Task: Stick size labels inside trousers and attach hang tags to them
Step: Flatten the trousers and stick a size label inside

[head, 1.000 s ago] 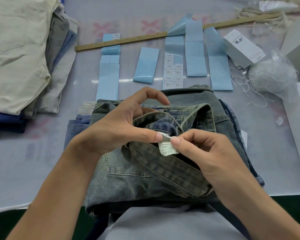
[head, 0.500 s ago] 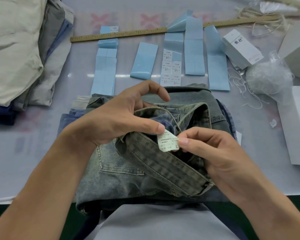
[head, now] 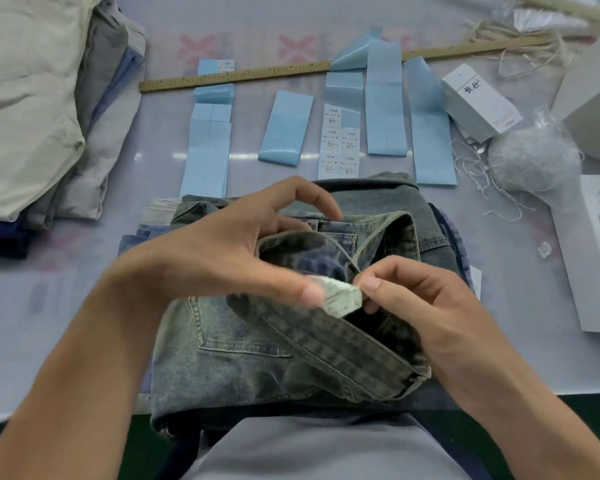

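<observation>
Folded washed-denim trousers lie at the table's near edge with the waistband turned open. A small white sewn-in label sticks up from inside the waistband. My left hand reaches over the waistband, its thumb tip touching the label's left side. My right hand pinches the label's right edge between thumb and forefinger. White size labels sit on blue backing strips beyond the trousers. A white stack of hang tags lies at the back right.
Several blue backing strips lie in a row by a wooden ruler. A pile of folded trousers fills the left. A clear bag of tag strings and white boxes stand at the right.
The label has been lifted and bent away from the waistband, tilting rightward. My left thumb has slid along toward it; the view has shifted slightly.
</observation>
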Action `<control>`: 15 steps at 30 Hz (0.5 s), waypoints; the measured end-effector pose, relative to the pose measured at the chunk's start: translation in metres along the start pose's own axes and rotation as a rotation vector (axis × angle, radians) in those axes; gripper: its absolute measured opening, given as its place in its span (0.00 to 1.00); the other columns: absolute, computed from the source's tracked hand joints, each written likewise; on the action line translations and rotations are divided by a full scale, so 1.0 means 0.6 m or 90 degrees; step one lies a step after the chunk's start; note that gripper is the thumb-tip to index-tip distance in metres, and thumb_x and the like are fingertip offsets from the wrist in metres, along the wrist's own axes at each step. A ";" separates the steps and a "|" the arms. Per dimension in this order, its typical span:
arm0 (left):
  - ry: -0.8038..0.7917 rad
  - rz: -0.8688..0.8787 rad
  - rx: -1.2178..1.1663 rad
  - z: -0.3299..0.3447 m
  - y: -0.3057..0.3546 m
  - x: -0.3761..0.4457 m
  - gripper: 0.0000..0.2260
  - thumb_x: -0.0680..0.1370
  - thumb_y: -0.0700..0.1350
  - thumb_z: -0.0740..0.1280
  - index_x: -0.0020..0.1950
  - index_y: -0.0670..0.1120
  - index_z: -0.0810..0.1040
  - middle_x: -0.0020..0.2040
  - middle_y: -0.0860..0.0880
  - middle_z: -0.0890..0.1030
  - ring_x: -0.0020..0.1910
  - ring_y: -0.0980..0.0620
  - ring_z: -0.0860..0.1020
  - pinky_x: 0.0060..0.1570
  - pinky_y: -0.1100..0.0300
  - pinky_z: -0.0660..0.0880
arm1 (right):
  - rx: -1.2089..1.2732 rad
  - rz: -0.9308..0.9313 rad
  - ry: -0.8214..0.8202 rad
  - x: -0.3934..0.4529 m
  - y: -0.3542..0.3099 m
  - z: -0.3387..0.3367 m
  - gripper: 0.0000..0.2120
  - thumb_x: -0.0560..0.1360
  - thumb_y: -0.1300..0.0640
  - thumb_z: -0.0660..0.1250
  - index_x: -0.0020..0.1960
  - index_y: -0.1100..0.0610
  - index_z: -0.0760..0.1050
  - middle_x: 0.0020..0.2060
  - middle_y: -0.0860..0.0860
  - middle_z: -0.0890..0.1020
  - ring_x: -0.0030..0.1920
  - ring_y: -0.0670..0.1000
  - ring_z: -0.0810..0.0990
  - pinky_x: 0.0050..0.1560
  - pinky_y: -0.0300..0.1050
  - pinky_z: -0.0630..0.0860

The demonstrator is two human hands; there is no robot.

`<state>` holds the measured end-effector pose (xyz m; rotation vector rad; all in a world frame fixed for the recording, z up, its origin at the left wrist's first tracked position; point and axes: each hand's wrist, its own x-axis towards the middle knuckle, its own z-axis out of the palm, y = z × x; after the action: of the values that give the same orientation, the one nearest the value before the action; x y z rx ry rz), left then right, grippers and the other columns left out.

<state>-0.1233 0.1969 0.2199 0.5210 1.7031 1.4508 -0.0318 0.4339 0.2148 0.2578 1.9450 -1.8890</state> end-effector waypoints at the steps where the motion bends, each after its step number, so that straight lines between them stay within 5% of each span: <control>1: -0.036 -0.003 0.039 -0.006 0.002 -0.009 0.37 0.70 0.42 0.82 0.74 0.54 0.67 0.58 0.43 0.82 0.57 0.43 0.83 0.53 0.56 0.81 | -0.061 -0.020 0.010 -0.005 0.001 0.000 0.11 0.76 0.47 0.70 0.41 0.53 0.82 0.37 0.52 0.82 0.40 0.52 0.78 0.43 0.41 0.74; 5: -0.048 -0.005 0.246 -0.025 0.010 -0.028 0.39 0.70 0.45 0.82 0.75 0.59 0.66 0.60 0.52 0.80 0.62 0.47 0.81 0.61 0.50 0.78 | -0.227 -0.081 -0.016 -0.031 -0.002 0.003 0.12 0.72 0.39 0.68 0.49 0.46 0.79 0.40 0.46 0.81 0.36 0.46 0.77 0.39 0.40 0.75; 8: 0.032 0.012 0.356 -0.025 0.015 -0.027 0.29 0.71 0.45 0.80 0.67 0.63 0.74 0.55 0.57 0.84 0.56 0.54 0.82 0.59 0.50 0.78 | -0.255 -0.009 -0.160 -0.048 -0.007 -0.013 0.14 0.72 0.39 0.70 0.56 0.40 0.76 0.48 0.42 0.82 0.40 0.46 0.80 0.42 0.42 0.78; 11: 0.065 0.105 0.302 -0.014 0.022 -0.022 0.17 0.74 0.44 0.78 0.60 0.57 0.81 0.51 0.52 0.85 0.54 0.49 0.83 0.55 0.53 0.78 | -0.232 -0.034 -0.283 -0.064 -0.020 -0.050 0.13 0.78 0.43 0.70 0.61 0.44 0.78 0.48 0.48 0.85 0.45 0.49 0.84 0.47 0.42 0.80; 13: 0.065 0.162 0.248 -0.002 0.028 -0.010 0.13 0.76 0.42 0.76 0.58 0.55 0.82 0.51 0.51 0.85 0.52 0.48 0.83 0.52 0.54 0.79 | -0.267 -0.139 -0.103 -0.058 -0.017 -0.075 0.13 0.78 0.42 0.68 0.59 0.44 0.80 0.47 0.52 0.86 0.39 0.50 0.85 0.43 0.50 0.81; 15: 0.047 0.188 0.202 0.012 0.032 0.016 0.12 0.77 0.38 0.74 0.56 0.53 0.83 0.51 0.52 0.85 0.52 0.51 0.83 0.50 0.62 0.78 | -0.364 -0.272 0.072 -0.032 -0.013 -0.089 0.11 0.80 0.43 0.65 0.60 0.42 0.79 0.55 0.47 0.85 0.34 0.48 0.81 0.39 0.48 0.79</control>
<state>-0.1268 0.2132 0.2353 0.9335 1.9946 1.4191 -0.0264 0.4888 0.2293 -0.2445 2.6787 -1.4637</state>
